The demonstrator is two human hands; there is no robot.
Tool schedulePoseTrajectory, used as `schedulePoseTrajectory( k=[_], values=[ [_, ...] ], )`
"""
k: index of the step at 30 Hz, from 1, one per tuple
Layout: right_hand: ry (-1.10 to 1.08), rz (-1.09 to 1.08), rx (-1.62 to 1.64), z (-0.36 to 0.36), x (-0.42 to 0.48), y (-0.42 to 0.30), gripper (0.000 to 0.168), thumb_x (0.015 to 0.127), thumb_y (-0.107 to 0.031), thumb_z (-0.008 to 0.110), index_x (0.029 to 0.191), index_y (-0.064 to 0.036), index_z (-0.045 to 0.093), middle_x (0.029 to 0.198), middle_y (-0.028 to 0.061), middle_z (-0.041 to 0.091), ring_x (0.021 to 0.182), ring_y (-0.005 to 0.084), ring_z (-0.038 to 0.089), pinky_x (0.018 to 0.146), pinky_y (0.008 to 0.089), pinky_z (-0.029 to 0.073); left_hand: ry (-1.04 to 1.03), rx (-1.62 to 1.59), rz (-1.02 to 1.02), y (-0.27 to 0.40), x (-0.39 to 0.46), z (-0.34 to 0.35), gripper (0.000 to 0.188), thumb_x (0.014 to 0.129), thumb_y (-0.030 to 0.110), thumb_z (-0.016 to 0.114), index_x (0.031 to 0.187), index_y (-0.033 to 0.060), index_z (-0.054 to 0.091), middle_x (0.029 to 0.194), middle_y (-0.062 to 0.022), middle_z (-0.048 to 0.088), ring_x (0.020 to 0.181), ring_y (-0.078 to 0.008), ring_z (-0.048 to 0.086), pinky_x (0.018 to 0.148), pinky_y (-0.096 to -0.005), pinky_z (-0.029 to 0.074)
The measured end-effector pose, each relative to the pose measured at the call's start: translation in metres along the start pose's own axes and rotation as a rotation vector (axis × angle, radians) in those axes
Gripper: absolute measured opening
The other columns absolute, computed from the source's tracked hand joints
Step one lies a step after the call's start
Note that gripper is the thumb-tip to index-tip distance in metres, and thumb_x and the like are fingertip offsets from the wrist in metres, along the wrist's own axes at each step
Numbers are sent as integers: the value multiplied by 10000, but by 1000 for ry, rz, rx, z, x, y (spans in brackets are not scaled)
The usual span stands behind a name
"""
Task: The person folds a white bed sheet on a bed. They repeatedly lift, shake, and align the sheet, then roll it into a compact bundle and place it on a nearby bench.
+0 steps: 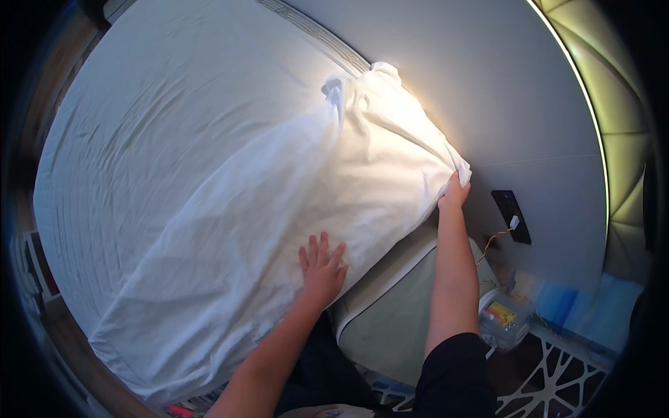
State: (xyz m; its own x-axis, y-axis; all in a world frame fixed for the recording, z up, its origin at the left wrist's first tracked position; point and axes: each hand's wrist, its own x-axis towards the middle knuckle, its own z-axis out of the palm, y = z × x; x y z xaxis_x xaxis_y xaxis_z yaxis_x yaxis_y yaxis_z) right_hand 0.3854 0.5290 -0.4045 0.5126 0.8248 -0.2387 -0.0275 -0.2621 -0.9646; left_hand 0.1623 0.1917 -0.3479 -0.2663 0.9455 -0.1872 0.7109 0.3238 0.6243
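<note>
A white bed sheet (219, 219) spreads over a mattress that takes up most of the view. My left hand (321, 274) rests palm down on the sheet near the mattress's front edge, its fingers spread. Off to the right, my right hand (454, 194) grips a gathered corner of the sheet, close to the grey wall panel (502, 120). Between my arms, the uncovered pale side of the mattress (394, 313) shows below the sheet's edge. Toward the wall, the cloth is bunched into folds (334, 91). A patterned mattress border (319, 34) is exposed beyond them.
A black socket strip (511, 217) on the panel holds a white plug (514, 222) with a twisted cord. Below it, a clear plastic jar (504, 318) stands by a white lattice surface (551, 381). A light strip (585, 99) edges padded panels (616, 157) at right.
</note>
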Motion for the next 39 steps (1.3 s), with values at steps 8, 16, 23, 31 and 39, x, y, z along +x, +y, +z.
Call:
schedulePoseTrajectory(
  k=[8, 16, 23, 31, 39],
  values=[
    [-384, 454, 139, 10, 22, 41, 638, 789, -205, 731, 1308, -12, 414, 1222, 137, 546, 1084, 255, 547, 921, 389, 463, 20, 49, 36, 44, 87, 56, 619, 820, 381, 623, 1386, 264, 400, 1502, -209, 121, 1387, -413, 69, 1068, -598, 67],
    [-623, 762, 274, -4, 35, 3, 591, 812, -221, 707, 1296, -10, 442, 1213, 152, 567, 1078, 285, 564, 931, 421, 468, -144, 100, -14, 65, 130, 72, 674, 857, 477, 547, 1444, 310, 262, 1517, -209, -67, 1389, -401, -118, 1055, -614, -50],
    [-611, 256, 310, -17, -17, -62, 503, 868, -99, 609, 1316, 8, 407, 1283, 144, 506, 1133, 274, 528, 960, 393, 440, -316, -102, -9, 63, 138, 50, 661, 869, 513, 501, 1448, 301, 262, 1526, -194, -36, 1400, -366, -113, 1076, -559, -57],
    [-1219, -770, -380, -47, -219, -111, 502, 790, -18, 651, 1259, -3, 472, 1235, 126, 531, 1167, 241, 497, 985, 388, 390, -304, -1694, -405, -8, 97, -40, 743, 905, 632, 296, 1470, 162, 187, 1497, -106, 239, 1362, -260, 256, 1106, -418, 192],
    [-2022, -834, -541, -43, -456, -40, 391, 634, -100, 679, 1021, -108, 624, 1097, 159, 587, 1096, 374, 502, 949, 464, 371, -310, -2194, -166, -143, -144, -142, 858, 856, 712, 280, 1467, 118, 187, 1483, -93, 279, 1330, -267, 314, 1095, -414, 235]
  ],
)
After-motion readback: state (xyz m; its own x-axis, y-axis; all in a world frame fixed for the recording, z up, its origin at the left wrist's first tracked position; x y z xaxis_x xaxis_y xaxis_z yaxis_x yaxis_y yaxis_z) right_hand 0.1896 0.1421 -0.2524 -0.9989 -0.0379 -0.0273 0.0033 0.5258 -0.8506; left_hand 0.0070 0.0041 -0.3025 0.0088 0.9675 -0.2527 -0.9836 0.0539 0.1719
